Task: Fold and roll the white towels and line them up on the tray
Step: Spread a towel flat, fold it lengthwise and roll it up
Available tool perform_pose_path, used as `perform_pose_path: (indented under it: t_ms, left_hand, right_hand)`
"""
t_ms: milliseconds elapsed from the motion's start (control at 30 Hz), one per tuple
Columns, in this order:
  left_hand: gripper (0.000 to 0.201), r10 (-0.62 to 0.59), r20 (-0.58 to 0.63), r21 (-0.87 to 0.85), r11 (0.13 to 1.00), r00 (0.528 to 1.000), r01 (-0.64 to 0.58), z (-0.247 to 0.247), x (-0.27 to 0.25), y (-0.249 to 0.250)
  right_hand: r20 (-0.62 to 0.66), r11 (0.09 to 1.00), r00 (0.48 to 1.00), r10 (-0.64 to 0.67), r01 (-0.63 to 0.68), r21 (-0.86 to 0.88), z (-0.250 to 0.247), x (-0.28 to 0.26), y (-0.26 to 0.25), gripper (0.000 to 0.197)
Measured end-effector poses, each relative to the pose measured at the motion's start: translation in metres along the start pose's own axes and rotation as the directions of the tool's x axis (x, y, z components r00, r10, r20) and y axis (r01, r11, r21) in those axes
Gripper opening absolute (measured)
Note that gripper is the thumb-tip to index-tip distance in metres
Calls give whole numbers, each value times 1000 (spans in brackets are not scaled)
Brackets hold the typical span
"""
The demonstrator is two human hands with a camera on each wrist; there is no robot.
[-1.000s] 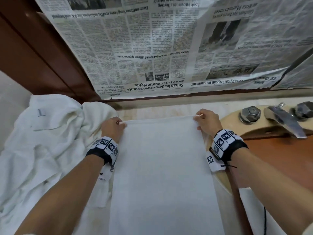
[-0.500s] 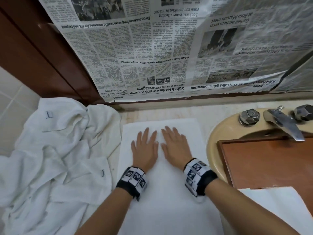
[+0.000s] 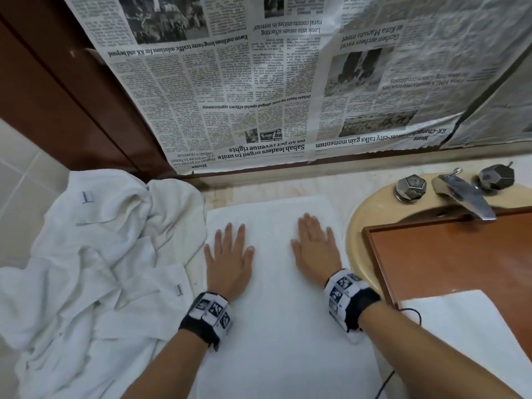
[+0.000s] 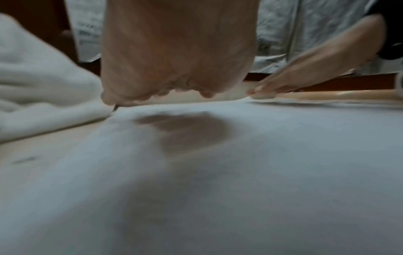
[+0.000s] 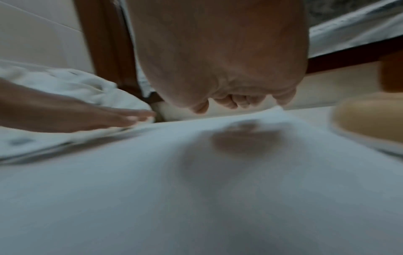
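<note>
A white towel (image 3: 276, 298) lies flat on the counter (image 3: 259, 194), a long strip running away from the person toward the wall. The left hand (image 3: 229, 260) and the right hand (image 3: 315, 251) both rest palm down on its far half, fingers (image 3: 229, 234) straight and slightly spread, pressing the cloth flat and pinching nothing. The hands sit apart, one near each long edge. From the wrist views the cloth under the palms looks smooth, though both pictures are blurred.

Judging by this, the towel is folded lengthwise and is being smoothed; rolling has not yet begun. A crumpled heap of towels (image 3: 86, 254) waits just to the left, touching the flat one's edge, so most of the work seems still ahead. The wooden tray (image 3: 449, 254) sits across the sink (image 3: 357, 226) on the right and holds one flat white cloth (image 3: 466, 326) at its near end; no rolled towels are visible on it.
</note>
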State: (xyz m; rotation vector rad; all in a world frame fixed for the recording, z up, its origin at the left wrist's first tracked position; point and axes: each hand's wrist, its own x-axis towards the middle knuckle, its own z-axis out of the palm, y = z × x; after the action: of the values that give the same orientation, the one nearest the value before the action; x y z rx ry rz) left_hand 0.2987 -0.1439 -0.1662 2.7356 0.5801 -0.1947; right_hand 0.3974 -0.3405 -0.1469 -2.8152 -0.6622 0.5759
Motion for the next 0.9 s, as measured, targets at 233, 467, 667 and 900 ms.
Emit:
perform_pose_path:
  t_ms: [233,467,667,900]
  left_hand:
    - [67,47,62,66,996,997,-51,28,-44,6]
    - [66,-123,45,23,992,991,122,6,-48,-42]
    - [70,80,66,-21,997,995,-78,34,-105,10]
    - [64,7,16,54,999,1000,-8,39,-106,-30]
  right_hand:
    - [34,991,992,-119,121,-59,46,-48,-24,71]
    - [-52,994,993,104,-106,-36,33,-58,26,64]
    - [-75,993,990,-120,120,1,71,-103,-36,63]
    - [-45,998,997,62,-63,-15,63,-109,14,74]
